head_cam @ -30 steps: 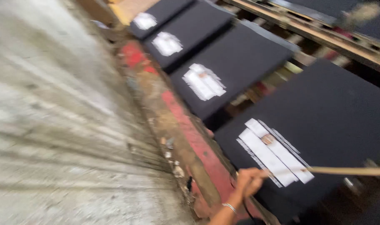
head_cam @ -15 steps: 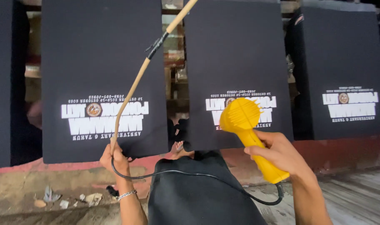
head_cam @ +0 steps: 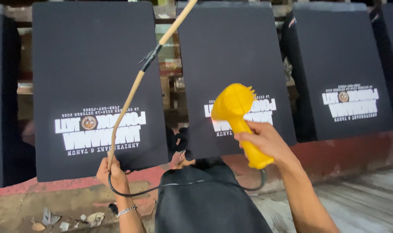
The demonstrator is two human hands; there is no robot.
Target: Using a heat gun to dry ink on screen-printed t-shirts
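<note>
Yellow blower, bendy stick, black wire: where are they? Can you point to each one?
yellow blower (head_cam: 236, 108): head view, on its round body above the handle.
bendy stick (head_cam: 132, 92): head view, on the middle of the shaft.
black wire (head_cam: 170, 184): head view, on the loop hanging between the hands.

Both forearms are bare, with no sleeves reaching the wrists. The left hand (head_cam: 111, 171) has a thin silver chain bracelet (head_cam: 126, 211) at its wrist, while the right hand (head_cam: 265, 141) wears nothing. A black garment (head_cam: 205, 203) covers the torso below.
</note>
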